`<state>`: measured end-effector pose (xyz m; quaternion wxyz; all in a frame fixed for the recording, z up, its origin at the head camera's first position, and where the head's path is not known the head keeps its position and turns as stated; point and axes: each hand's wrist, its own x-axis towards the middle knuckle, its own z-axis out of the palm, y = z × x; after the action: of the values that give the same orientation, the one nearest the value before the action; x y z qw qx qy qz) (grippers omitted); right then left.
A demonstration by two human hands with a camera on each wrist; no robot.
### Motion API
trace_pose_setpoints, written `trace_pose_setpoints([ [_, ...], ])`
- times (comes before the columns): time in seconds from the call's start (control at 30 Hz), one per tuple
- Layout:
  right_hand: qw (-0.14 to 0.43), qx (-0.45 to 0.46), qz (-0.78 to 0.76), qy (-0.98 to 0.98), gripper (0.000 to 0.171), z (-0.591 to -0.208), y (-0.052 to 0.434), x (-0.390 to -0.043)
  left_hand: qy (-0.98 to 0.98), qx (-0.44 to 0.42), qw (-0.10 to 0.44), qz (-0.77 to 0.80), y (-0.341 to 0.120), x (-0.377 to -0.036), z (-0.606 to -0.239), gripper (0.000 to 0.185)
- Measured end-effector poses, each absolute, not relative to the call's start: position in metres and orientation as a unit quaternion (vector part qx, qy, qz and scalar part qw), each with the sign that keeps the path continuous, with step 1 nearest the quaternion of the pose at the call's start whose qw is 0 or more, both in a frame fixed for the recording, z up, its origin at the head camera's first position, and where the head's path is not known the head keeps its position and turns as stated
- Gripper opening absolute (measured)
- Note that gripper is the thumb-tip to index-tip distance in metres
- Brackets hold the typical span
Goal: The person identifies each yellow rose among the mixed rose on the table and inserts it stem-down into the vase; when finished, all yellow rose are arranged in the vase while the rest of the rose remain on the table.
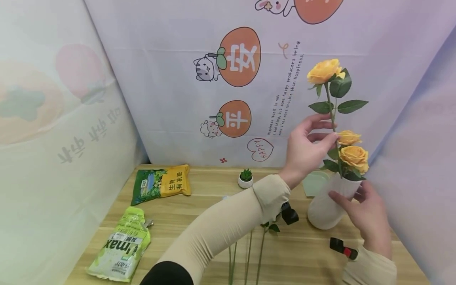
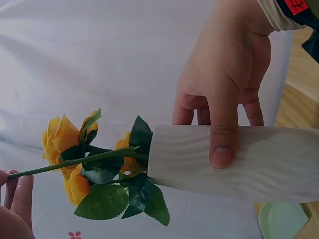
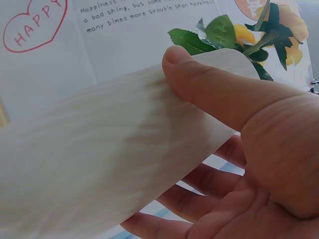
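Observation:
My left hand point(image 1: 307, 149) pinches the green stem of a yellow rose point(image 1: 325, 72) between thumb and fingers, with the bloom up and the stem pointing down. In the left wrist view, the stem's cut end point(image 2: 133, 150) shows free near the mouth of a white vase point(image 2: 269, 162). My right hand point(image 1: 371, 215) grips this vase near its top, thumb on the near side and fingers round the other, as the right wrist view also shows. The vase leans to the right on the table. More yellow roses point(image 1: 354, 158) with green leaves stand in it.
Several green stems point(image 1: 248, 257) lie on the wooden table point(image 1: 199, 215), partly hidden by my left arm. A small potted succulent point(image 1: 246, 178) and a pale green dish point(image 1: 315, 183) sit toward the back. A yellow-green bag point(image 1: 162, 184) and a lime bag point(image 1: 122, 245) lie left.

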<state>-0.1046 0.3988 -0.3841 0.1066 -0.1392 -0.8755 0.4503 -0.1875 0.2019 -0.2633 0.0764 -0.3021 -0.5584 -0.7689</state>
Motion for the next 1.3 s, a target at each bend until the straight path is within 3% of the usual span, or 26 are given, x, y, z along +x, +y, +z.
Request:
trace_pose_setpoints([
  [0.43,0.127,-0.128,0.444,-0.877,0.098,-0.387,0.396,-0.102,-0.64,-0.335,0.154,-0.674,0.227,-0.195,-0.282,0.038],
  [1.3,0.124,-0.132,0.448,-0.876,0.099,-0.384,0.396,-0.102,-0.698,-0.327,0.104,-0.629,0.239,-0.201,-0.34,0.028],
])
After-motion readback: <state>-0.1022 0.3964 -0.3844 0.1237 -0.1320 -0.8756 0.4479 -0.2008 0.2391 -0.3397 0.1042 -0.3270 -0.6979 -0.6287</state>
